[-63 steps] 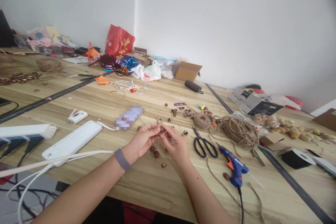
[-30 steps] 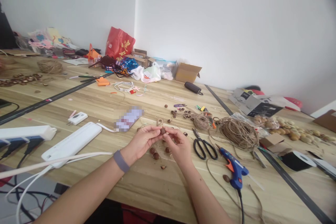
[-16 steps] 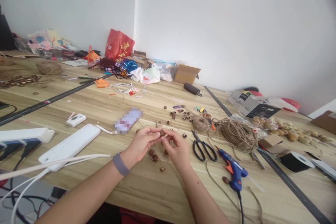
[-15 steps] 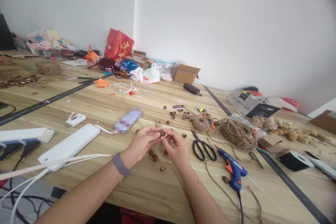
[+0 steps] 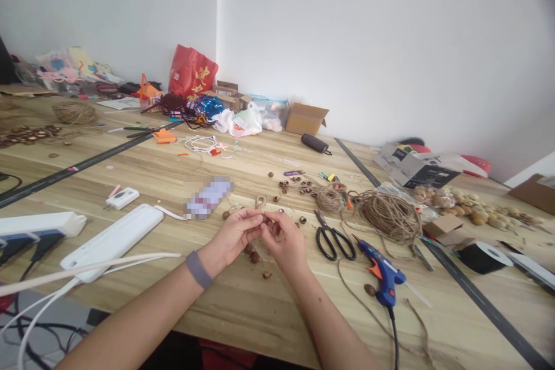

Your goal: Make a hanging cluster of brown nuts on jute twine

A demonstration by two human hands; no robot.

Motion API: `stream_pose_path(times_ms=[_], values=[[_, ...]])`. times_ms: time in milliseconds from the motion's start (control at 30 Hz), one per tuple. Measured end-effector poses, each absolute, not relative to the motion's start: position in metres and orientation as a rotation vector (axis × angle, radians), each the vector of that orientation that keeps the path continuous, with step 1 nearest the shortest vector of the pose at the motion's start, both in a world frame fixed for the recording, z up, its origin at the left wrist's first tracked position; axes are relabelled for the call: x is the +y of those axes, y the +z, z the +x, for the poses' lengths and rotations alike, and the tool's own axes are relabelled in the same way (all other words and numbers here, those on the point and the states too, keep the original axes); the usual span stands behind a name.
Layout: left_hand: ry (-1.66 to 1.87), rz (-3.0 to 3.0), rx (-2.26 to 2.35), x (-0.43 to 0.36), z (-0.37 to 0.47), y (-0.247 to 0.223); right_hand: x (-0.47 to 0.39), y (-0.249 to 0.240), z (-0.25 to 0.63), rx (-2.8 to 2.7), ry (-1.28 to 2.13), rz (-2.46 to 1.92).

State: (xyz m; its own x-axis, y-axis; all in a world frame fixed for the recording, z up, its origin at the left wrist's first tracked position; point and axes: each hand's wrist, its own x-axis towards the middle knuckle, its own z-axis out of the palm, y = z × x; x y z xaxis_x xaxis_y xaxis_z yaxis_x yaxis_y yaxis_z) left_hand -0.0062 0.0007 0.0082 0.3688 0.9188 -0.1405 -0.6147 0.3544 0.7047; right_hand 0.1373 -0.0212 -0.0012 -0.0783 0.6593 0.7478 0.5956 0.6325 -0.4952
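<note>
Close together over the near middle of the table, my left hand [image 5: 236, 234] and my right hand [image 5: 284, 240] meet at the fingertips. Both are closed in a pinch on one small brown nutshell [image 5: 265, 219], which the fingers largely cover. Just below them lie brown nuts [image 5: 254, 256], partly hidden by my hands, and a broken shell piece [image 5: 266, 274]. Behind my fingers a small loop of twine [image 5: 261, 201] rests on the wood. Black-handled scissors [image 5: 333, 237] lie to the right of my right hand, and a blue glue gun [image 5: 385, 277] lies beyond them.
Coiled twine [image 5: 390, 215] and several small nutshells [image 5: 299, 186] lie farther back. At left are a white power strip [image 5: 113, 240] and its cables. A black roll [image 5: 483, 259] sits at right. Bags and a cardboard box [image 5: 306, 119] stand along the wall.
The brown nutshell has turned between my fingertips and shows less of its round side. My right fingers have curled a little more. The whole view has shifted slightly.
</note>
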Motion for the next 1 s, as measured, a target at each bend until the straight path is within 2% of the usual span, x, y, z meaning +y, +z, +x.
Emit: stream_pose_path(times_ms=[300,733,1000], values=[[1.018,0.468,0.581,0.0003,-0.0043,0.0114,-0.0225,0.0000,0.1351,-1.741,0.110,-1.021],[0.893,0.392,0.556,0.0037,-0.0074,0.0065,-0.0225,-0.0036,0.1359,-1.778,-0.038,-1.050],[0.931,0.404,0.527,0.0051,-0.0068,0.0104,-0.0234,-0.0033,0.1343,-1.785,-0.011,-1.031]])
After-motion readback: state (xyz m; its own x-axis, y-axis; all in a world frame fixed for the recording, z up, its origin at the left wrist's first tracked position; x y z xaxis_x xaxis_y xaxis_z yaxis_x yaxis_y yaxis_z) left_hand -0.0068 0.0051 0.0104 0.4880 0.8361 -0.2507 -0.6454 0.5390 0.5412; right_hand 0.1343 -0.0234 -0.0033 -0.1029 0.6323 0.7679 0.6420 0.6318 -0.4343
